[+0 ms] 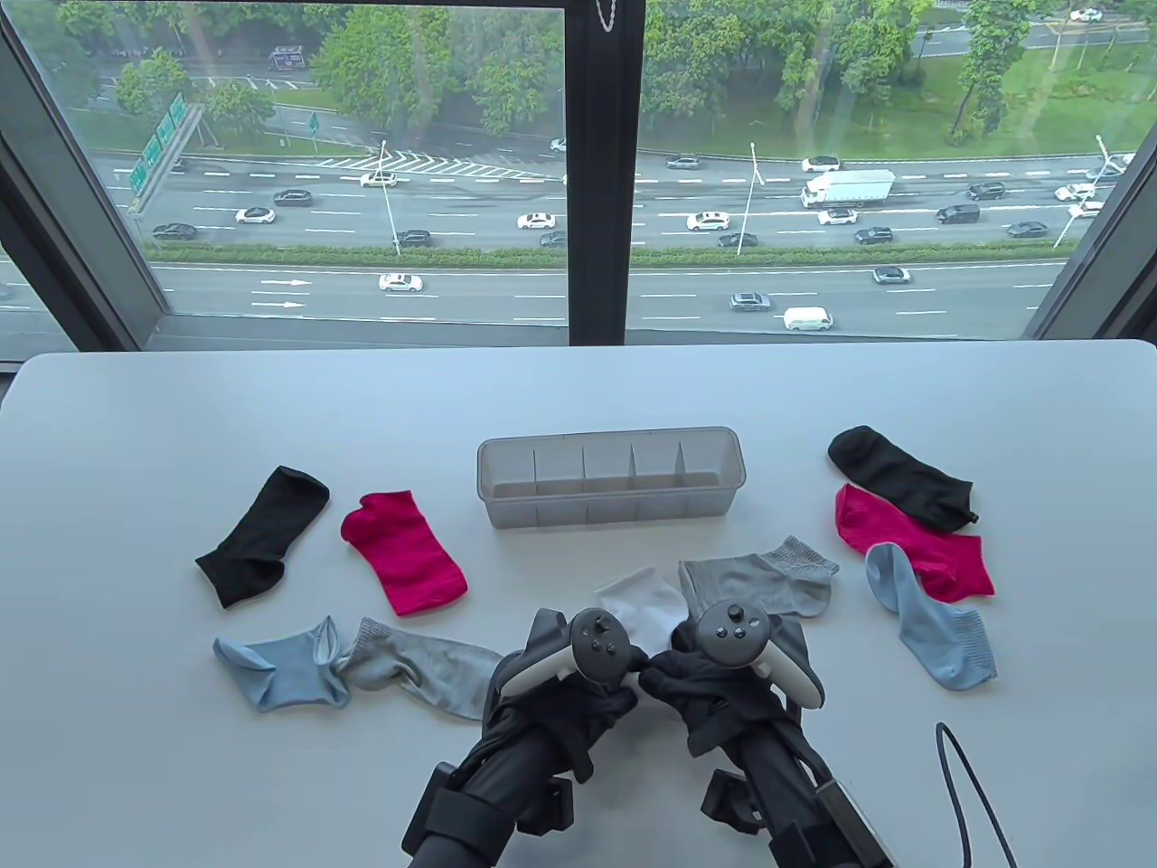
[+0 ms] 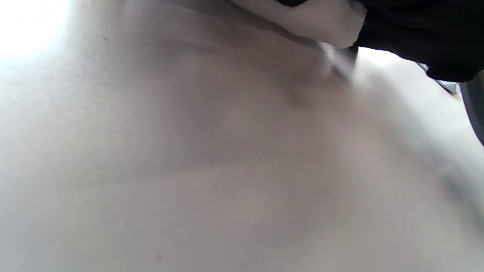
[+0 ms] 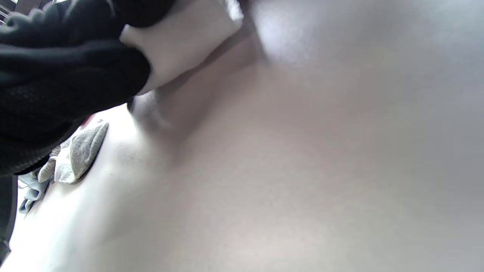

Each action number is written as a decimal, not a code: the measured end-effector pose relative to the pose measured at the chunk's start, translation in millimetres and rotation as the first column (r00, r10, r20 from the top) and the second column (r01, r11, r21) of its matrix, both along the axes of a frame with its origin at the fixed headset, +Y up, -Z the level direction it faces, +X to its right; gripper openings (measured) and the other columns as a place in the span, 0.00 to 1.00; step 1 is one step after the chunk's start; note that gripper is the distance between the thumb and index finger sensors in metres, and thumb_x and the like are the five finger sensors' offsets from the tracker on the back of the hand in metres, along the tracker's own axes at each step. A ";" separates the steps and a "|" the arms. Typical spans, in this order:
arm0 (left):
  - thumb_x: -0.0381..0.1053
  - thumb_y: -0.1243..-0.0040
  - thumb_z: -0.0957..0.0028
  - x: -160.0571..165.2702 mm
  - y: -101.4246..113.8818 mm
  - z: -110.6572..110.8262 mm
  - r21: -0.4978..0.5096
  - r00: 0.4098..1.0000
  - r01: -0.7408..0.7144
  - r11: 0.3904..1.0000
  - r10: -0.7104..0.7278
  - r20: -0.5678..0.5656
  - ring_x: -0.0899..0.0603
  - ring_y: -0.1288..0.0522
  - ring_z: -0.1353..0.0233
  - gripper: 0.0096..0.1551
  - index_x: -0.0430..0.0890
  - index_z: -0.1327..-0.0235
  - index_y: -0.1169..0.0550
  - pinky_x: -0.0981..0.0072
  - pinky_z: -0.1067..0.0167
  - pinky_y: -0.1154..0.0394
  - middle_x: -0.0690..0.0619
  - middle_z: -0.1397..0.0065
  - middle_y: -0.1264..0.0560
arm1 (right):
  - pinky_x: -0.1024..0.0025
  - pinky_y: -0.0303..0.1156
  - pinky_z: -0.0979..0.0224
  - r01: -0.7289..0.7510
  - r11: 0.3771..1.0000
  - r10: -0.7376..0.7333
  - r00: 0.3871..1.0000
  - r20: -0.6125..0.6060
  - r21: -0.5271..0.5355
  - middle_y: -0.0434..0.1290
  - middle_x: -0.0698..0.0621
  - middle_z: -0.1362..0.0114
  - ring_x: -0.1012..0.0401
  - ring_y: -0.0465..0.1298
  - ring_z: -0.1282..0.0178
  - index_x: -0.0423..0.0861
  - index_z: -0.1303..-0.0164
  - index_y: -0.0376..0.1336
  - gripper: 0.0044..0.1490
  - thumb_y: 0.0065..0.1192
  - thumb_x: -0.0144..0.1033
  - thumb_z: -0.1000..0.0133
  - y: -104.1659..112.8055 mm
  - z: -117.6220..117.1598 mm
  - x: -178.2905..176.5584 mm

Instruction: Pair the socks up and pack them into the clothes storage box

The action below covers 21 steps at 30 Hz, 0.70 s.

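A white sock (image 1: pixel 644 606) lies at the near middle of the table, and both gloved hands meet at its near end. My left hand (image 1: pixel 622 678) and right hand (image 1: pixel 667 676) each have fingers curled on the white cloth. In the right wrist view black glove fingers (image 3: pixel 64 75) grip the white sock (image 3: pixel 181 41). The left wrist view shows the white sock (image 2: pixel 314 19) at its top edge, just above the table. The clear storage box (image 1: pixel 610 448), split into several compartments, stands beyond the hands with nothing showing inside.
On the left lie a black sock (image 1: pixel 262 535), a magenta sock (image 1: pixel 404 551), a light blue sock (image 1: pixel 280 665) and a grey sock (image 1: pixel 416 674). Right of the hands lie a grey sock (image 1: pixel 768 574), black sock (image 1: pixel 899 475), magenta sock (image 1: pixel 913 541) and light blue sock (image 1: pixel 935 628). A cable (image 1: pixel 967 787) loops near right.
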<state>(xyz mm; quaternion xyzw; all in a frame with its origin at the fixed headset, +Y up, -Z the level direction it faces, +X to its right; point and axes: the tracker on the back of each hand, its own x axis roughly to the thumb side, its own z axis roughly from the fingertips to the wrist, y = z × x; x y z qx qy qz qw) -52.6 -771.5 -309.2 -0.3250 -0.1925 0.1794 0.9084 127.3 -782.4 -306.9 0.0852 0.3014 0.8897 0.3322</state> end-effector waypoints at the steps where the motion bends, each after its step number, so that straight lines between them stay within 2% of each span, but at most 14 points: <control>1: 0.45 0.60 0.32 -0.4 -0.4 0.0 -0.011 1.000 -0.007 1.000 0.007 0.001 0.34 0.61 0.16 0.25 0.45 0.23 0.42 0.26 0.25 0.63 0.45 0.16 0.55 | 0.34 0.22 0.27 0.007 1.000 -0.007 1.000 0.007 -0.001 0.31 0.34 0.14 0.38 0.24 0.20 0.45 0.33 0.63 0.26 0.42 0.45 0.33 0.5 -0.5 0.0; 5: 0.47 0.62 0.33 3.4 -0.4 2.8 -0.027 0.999 0.009 1.000 -0.008 0.045 0.32 0.64 0.17 0.26 0.40 0.25 0.44 0.25 0.27 0.64 0.42 0.16 0.57 | 0.35 0.21 0.28 0.042 0.999 -0.042 0.998 0.039 -0.019 0.30 0.34 0.14 0.39 0.23 0.21 0.41 0.36 0.64 0.25 0.41 0.44 0.31 -0.3 -0.9 -0.4; 7: 0.51 0.54 0.34 7.3 -2.3 4.3 -0.026 0.997 0.049 0.998 -0.047 0.064 0.30 0.66 0.18 0.30 0.40 0.27 0.47 0.25 0.27 0.65 0.41 0.17 0.61 | 0.35 0.20 0.29 0.051 0.998 -0.050 0.998 0.035 -0.023 0.30 0.35 0.14 0.39 0.22 0.21 0.42 0.38 0.65 0.25 0.40 0.44 0.30 -0.1 -0.4 -0.9; 10: 0.52 0.52 0.35 10.8 -3.1 5.6 0.015 0.994 0.089 0.996 -0.090 0.063 0.30 0.66 0.19 0.29 0.41 0.31 0.46 0.25 0.26 0.65 0.41 0.18 0.61 | 0.36 0.19 0.29 0.057 0.998 -0.056 0.997 0.046 -0.025 0.30 0.36 0.14 0.40 0.22 0.21 0.41 0.39 0.66 0.25 0.40 0.44 0.30 -0.3 0.5 -1.8; 12: 0.52 0.55 0.34 11.0 -2.4 5.4 0.029 0.993 0.100 0.995 -0.101 0.056 0.31 0.65 0.18 0.25 0.40 0.32 0.44 0.25 0.25 0.63 0.42 0.17 0.60 | 0.35 0.23 0.27 0.019 1.000 -0.020 0.998 0.051 0.021 0.33 0.35 0.13 0.39 0.25 0.20 0.42 0.34 0.63 0.26 0.42 0.46 0.31 2.7 2.3 -2.4; 14: 0.51 0.58 0.33 9.2 -0.8 4.4 0.033 0.994 0.091 0.995 -0.093 0.053 0.31 0.63 0.17 0.24 0.39 0.32 0.43 0.26 0.25 0.61 0.42 0.17 0.58 | 0.33 0.27 0.25 0.005 0.998 -0.006 1.000 0.012 0.055 0.35 0.32 0.13 0.37 0.28 0.19 0.46 0.21 0.53 0.34 0.45 0.51 0.34 5.0 3.9 -2.2; 16: 0.50 0.59 0.33 7.1 -0.9 3.7 0.019 0.996 0.070 0.997 -0.071 0.054 0.31 0.63 0.17 0.23 0.38 0.33 0.42 0.26 0.25 0.62 0.42 0.17 0.57 | 0.33 0.26 0.25 0.036 0.999 -0.036 0.999 -0.024 0.031 0.34 0.32 0.13 0.36 0.28 0.19 0.49 0.20 0.51 0.36 0.49 0.51 0.36 4.7 5.1 -2.5; 19: 0.50 0.60 0.33 6.7 -1.7 4.5 0.027 0.996 0.070 0.997 -0.072 0.061 0.32 0.63 0.17 0.24 0.37 0.33 0.42 0.25 0.25 0.62 0.42 0.17 0.58 | 0.33 0.26 0.25 0.035 0.999 -0.035 0.999 -0.003 0.035 0.34 0.32 0.14 0.37 0.27 0.19 0.50 0.29 0.59 0.27 0.49 0.48 0.36 4.9 4.8 -3.0; 21: 0.51 0.58 0.34 7.8 0.4 5.8 0.065 0.995 0.086 0.994 -0.089 0.043 0.30 0.62 0.16 0.28 0.39 0.28 0.46 0.23 0.26 0.60 0.40 0.16 0.59 | 0.33 0.26 0.25 0.052 0.998 -0.052 0.999 0.014 0.024 0.34 0.31 0.14 0.36 0.27 0.20 0.48 0.31 0.60 0.25 0.47 0.47 0.35 6.3 4.4 -3.2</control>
